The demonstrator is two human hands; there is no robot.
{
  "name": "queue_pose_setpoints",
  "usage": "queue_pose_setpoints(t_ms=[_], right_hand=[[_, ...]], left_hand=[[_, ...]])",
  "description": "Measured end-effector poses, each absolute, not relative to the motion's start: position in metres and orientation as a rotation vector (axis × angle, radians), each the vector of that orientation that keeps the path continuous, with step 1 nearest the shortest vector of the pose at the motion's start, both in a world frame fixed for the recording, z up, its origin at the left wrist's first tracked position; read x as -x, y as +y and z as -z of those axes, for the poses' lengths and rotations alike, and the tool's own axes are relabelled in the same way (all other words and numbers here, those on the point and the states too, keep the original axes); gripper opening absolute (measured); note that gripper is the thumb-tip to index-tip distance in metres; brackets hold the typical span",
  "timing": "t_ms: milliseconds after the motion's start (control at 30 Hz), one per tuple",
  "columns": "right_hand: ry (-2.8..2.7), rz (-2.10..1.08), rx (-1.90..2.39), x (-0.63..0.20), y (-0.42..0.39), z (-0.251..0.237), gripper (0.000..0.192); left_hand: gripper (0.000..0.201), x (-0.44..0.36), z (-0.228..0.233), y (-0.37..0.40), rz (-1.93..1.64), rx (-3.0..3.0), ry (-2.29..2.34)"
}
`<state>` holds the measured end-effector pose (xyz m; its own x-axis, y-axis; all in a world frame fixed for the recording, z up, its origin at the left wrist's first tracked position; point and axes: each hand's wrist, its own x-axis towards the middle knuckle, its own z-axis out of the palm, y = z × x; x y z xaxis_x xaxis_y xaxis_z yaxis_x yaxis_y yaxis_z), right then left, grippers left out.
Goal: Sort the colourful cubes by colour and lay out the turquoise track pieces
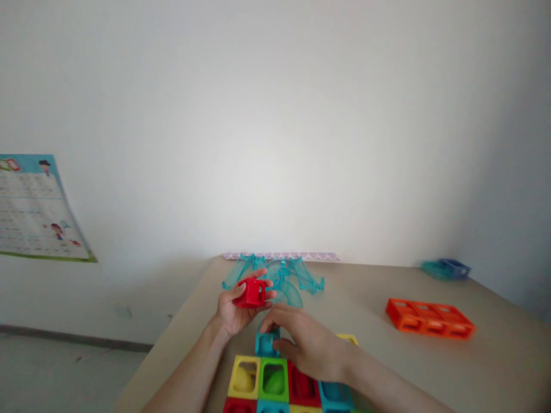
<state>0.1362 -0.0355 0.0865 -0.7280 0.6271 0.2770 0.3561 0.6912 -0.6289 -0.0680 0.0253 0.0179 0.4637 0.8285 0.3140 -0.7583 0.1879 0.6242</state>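
Raised over the table, my left hand (235, 310) is closed around a red plastic block (253, 293), with the thumb on its near side. My right hand (303, 335) has its thumb and fingers around a blue cube block (265, 344), just beyond a joined assembly of coloured cubes. In that assembly's row are a yellow cube (245, 376), a green cube (275, 380), a red cube (302, 385) and a blue cube (336, 394). Part of another yellow block (348, 339) shows behind my right wrist. The assembly's lower part runs out of view.
Translucent blue track pieces (282, 275) lie at the back of the table (353, 292), near a purple patterned strip (293, 256) by the wall. An orange three-cell block (429, 319) lies to the right. Dark blue and teal pieces (447, 268) sit in the far right corner.
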Motion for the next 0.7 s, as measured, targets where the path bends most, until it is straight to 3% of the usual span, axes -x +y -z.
queue_pose_setpoints(t_ms=[267,333,500,633,700], right_hand=[[-2.903,-0.348,0.918,-0.156,-0.052,-0.116,0.022],[-3.000,-0.434,0.990,-0.156,-0.050,-0.110,0.024],[-2.920,-0.999,1.294,-0.156,-0.036,-0.097,0.037],[-2.796,-1.118,1.336,-0.155,-0.031,-0.095,0.041],[-2.705,-1.029,1.413,-0.152,-0.032,-0.095,0.039]], left_hand=[[0.056,0.064,-0.019,0.025,-0.971,-0.900,0.104],[0.053,0.064,-0.017,0.026,-0.916,-0.930,0.106],[0.054,0.064,-0.014,0.026,-0.831,-0.952,0.102],[0.052,0.065,-0.014,0.026,-0.818,-0.961,0.095],[0.050,0.065,-0.015,0.026,-0.814,-0.972,0.105]])
